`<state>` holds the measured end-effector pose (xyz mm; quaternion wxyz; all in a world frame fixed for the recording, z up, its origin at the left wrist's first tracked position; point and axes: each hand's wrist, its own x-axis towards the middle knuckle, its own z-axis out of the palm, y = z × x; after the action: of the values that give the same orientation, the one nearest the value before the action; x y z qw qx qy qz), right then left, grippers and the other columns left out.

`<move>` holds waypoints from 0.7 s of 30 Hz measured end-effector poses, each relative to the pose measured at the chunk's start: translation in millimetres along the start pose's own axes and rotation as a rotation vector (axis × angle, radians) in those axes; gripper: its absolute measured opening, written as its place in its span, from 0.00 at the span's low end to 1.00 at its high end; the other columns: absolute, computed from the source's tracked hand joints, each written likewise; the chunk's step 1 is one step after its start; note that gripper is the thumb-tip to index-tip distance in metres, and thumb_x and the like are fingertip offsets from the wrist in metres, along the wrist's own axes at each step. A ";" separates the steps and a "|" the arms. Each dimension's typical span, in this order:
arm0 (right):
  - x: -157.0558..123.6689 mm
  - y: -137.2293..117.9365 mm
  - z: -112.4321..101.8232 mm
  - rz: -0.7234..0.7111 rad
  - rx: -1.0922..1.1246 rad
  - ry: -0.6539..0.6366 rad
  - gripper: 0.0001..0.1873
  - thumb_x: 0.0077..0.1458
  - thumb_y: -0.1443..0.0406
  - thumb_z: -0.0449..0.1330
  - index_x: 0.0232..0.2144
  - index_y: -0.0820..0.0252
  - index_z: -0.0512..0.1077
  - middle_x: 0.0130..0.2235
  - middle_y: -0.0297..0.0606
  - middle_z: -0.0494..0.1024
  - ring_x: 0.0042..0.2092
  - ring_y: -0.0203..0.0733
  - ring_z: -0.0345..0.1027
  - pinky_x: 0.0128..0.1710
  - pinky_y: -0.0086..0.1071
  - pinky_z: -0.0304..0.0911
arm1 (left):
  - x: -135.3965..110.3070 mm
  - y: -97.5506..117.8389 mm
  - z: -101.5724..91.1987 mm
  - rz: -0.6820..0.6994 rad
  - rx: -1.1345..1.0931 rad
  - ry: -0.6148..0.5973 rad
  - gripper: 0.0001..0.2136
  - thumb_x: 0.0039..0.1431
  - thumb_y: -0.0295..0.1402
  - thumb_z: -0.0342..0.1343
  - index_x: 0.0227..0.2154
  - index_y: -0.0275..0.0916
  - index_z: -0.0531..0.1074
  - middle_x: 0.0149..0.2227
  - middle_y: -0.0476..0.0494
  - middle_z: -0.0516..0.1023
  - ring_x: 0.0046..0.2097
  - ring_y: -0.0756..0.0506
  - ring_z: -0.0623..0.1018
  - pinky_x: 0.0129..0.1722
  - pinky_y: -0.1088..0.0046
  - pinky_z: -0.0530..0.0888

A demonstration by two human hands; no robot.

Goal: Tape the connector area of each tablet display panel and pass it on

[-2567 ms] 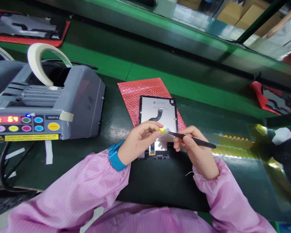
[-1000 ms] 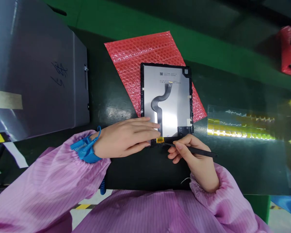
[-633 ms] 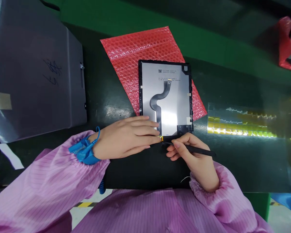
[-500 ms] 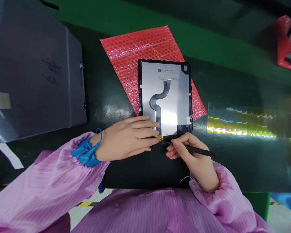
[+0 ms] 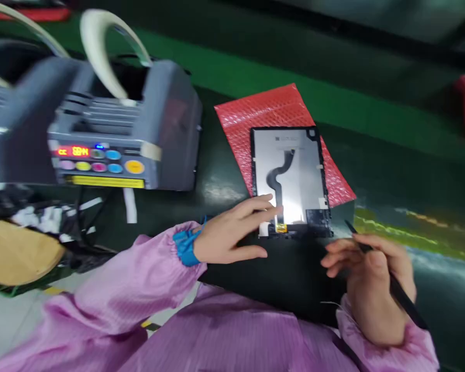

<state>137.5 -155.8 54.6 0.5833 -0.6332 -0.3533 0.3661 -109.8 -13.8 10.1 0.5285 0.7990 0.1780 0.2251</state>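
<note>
A tablet screen panel lies with its silvery back up and a black frame around it. A dark S-shaped flex cable runs down it to a small piece of yellow tape at the lower edge. My left hand is spread, with its fingertips over the panel's lower left part and the end of the cable. My right hand is off to the right, away from the panel. It grips a slim black pointed tool, whose tip points up and left.
Red bubble wrap lies under the panel. To the right is a clear sheet with yellow tape strips. A grey machine with a lit display and buttons stands at left. A wooden stool top shows below it.
The view has swung left, bringing the machine's front into sight. My right hand has moved the black tool away from the panel's lower edge to the right. My left fingers have shifted off the yellow tape.
</note>
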 end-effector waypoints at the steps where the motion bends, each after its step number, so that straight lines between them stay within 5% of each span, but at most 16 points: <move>1: -0.8 -0.8 -1.5 -0.031 -0.019 -0.064 0.08 0.69 0.57 0.60 0.44 0.52 0.76 0.37 0.37 0.84 0.31 0.41 0.81 0.24 0.31 0.74 | -14.9 1.7 -7.2 -0.029 -0.167 0.078 0.33 0.64 0.55 0.60 0.66 0.43 0.67 0.61 0.30 0.75 0.67 0.32 0.72 0.64 0.53 0.73; 5: 4.0 -1.6 -3.0 -0.134 -0.157 -0.295 0.08 0.71 0.62 0.58 0.44 0.52 0.78 0.38 0.39 0.86 0.31 0.43 0.82 0.26 0.34 0.76 | -77.6 17.1 -41.9 -0.170 -0.644 0.452 0.40 0.58 0.73 0.45 0.50 0.41 0.78 0.32 0.39 0.84 0.36 0.38 0.86 0.36 0.61 0.82; 8: 14.9 -4.2 -0.5 -0.159 -0.161 -0.374 0.09 0.71 0.62 0.57 0.44 0.52 0.77 0.36 0.37 0.86 0.30 0.42 0.81 0.25 0.33 0.75 | -98.2 32.8 -53.1 -0.287 -0.554 0.720 0.26 0.67 0.59 0.53 0.32 0.40 0.80 0.21 0.50 0.78 0.23 0.47 0.78 0.26 0.71 0.76; 10: 24.5 -9.9 1.9 -0.189 -0.113 -0.355 0.08 0.72 0.60 0.57 0.43 0.52 0.77 0.35 0.36 0.85 0.29 0.41 0.80 0.25 0.32 0.73 | -93.9 42.2 -45.2 -0.267 -0.491 0.799 0.20 0.72 0.47 0.55 0.29 0.41 0.79 0.20 0.53 0.76 0.23 0.49 0.77 0.25 0.74 0.74; 12: 34.5 -19.8 5.6 -0.248 -0.052 -0.257 0.08 0.72 0.59 0.56 0.41 0.51 0.75 0.34 0.35 0.85 0.29 0.39 0.79 0.25 0.32 0.71 | -78.3 50.8 -25.9 -0.203 -0.483 0.725 0.17 0.74 0.43 0.52 0.36 0.41 0.82 0.23 0.51 0.78 0.26 0.48 0.80 0.29 0.73 0.77; 14: 43.2 -32.6 12.1 -0.274 -0.055 -0.241 0.05 0.69 0.60 0.61 0.39 0.52 0.74 0.36 0.35 0.85 0.33 0.39 0.80 0.29 0.32 0.72 | -56.0 57.7 -1.3 -0.193 -0.476 0.500 0.16 0.74 0.43 0.52 0.47 0.39 0.80 0.30 0.45 0.83 0.31 0.46 0.82 0.33 0.71 0.79; 17: 51.0 -48.8 26.8 -0.159 -0.147 -0.526 0.12 0.58 0.60 0.73 0.35 0.53 0.72 0.42 0.38 0.86 0.39 0.43 0.81 0.34 0.34 0.73 | -21.5 61.5 31.8 -0.215 -0.421 0.145 0.13 0.72 0.39 0.55 0.50 0.37 0.77 0.37 0.41 0.84 0.37 0.47 0.82 0.38 0.72 0.79; 19: 53.7 -53.1 36.6 -0.022 -0.159 -0.685 0.19 0.53 0.58 0.76 0.30 0.54 0.68 0.38 0.37 0.86 0.36 0.43 0.80 0.33 0.33 0.71 | -4.4 59.1 46.6 -0.215 -0.413 0.036 0.10 0.71 0.37 0.55 0.44 0.36 0.77 0.38 0.41 0.83 0.38 0.48 0.81 0.40 0.73 0.78; 21: 58.5 -51.8 43.5 0.073 -0.138 -0.714 0.25 0.52 0.55 0.76 0.25 0.54 0.62 0.32 0.34 0.84 0.30 0.40 0.77 0.30 0.32 0.69 | 5.8 54.4 55.3 -0.230 -0.531 -0.003 0.11 0.72 0.39 0.54 0.44 0.36 0.75 0.38 0.41 0.81 0.38 0.48 0.81 0.38 0.73 0.77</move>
<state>126.6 -80.1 101.0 0.3656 -0.5158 -0.5355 0.5599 -72.0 -73.6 42.6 0.7416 0.6074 0.2015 0.2012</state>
